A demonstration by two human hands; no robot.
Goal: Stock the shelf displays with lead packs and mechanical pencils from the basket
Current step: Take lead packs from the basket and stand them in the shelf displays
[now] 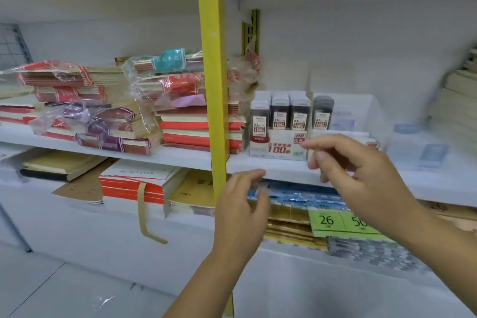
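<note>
Fingers (322, 141) loosely curled, left hand (240, 212) below right hand (366, 178) (both blurred).

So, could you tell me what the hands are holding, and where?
Nothing visible: left hand and right hand hover loosely curled, though blur could hide something small.

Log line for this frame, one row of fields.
left hand: loose, empty | right hand: loose, empty, before display box | lead packs: upright in display box
</note>
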